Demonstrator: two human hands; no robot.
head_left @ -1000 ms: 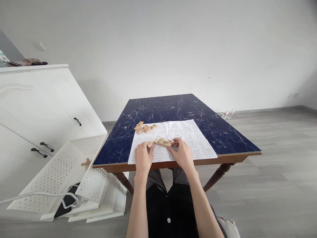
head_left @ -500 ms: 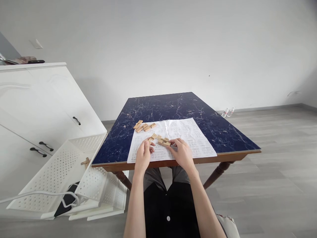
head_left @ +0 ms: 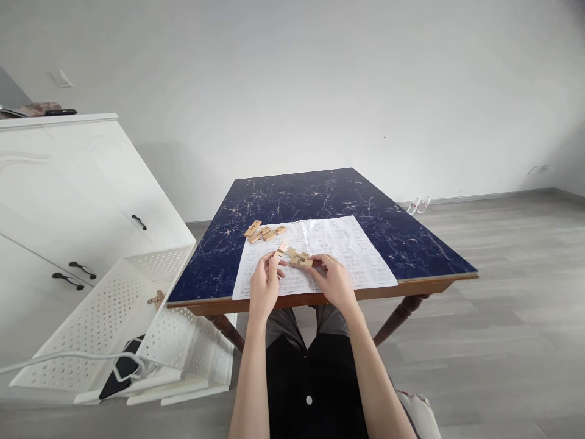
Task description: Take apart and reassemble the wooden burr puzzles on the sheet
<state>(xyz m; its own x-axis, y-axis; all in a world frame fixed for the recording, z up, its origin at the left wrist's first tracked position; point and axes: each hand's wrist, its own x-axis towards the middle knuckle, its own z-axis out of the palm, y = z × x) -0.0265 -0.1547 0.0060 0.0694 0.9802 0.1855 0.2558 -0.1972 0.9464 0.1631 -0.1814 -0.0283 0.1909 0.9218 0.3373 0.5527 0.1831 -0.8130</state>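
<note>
Between the thumb and fingers of my left hand [head_left: 265,281] is a notched wooden block [head_left: 281,250], tilted up with its far end free. My right hand [head_left: 334,277] grips the right end of a small group of joined wooden blocks [head_left: 299,258], low over the printed paper sheet [head_left: 351,244]. A narrow gap separates the left block from this group. Several loose notched wooden pieces [head_left: 267,232] lie near the sheet's upper left corner. My fingers partly cover both held things.
The sheet lies at the near edge of a blue marbled table [head_left: 292,195]. To the left stand white cabinets [head_left: 91,183] and a perforated white basket [head_left: 91,329] with a wooden piece [head_left: 158,299] in it. Two clear bottles [head_left: 419,205] stand on the floor to the right.
The block in my left hand has turned slightly and tipped more upright. My right hand keeps its hold on the joined blocks. The whole view has shifted a little.
</note>
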